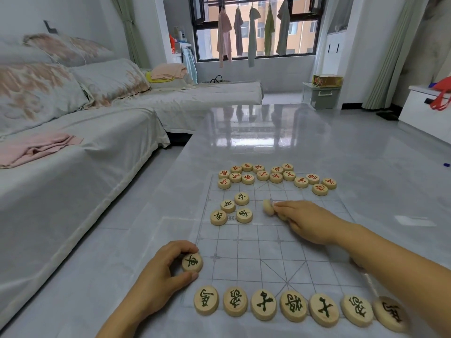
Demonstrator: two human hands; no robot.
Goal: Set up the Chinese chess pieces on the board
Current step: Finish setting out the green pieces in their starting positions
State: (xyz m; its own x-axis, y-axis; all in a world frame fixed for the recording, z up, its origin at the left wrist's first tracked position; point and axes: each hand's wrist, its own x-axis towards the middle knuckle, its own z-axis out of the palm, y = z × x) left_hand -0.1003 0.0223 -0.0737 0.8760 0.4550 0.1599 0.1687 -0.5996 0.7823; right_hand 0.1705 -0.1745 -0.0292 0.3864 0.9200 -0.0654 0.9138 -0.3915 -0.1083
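A clear chess board [263,252] with grey lines lies on the glossy table. Several round wooden pieces with dark characters [263,304] stand in a row along its near edge. Several red-lettered pieces [275,177] cluster at the far edge. A few dark-lettered pieces [231,209] sit loose in the middle left. My left hand [158,272] grips a dark-lettered piece [192,262] at the board's near-left corner, above the row's left end. My right hand [302,220] pinches a tilted piece [268,207] on its edge at mid-board.
The grey table [366,186] reaches far ahead and to the right. A sofa [73,147] with cushions and a pink cloth runs along the left. A white cabinet [424,113] stands at the far right.
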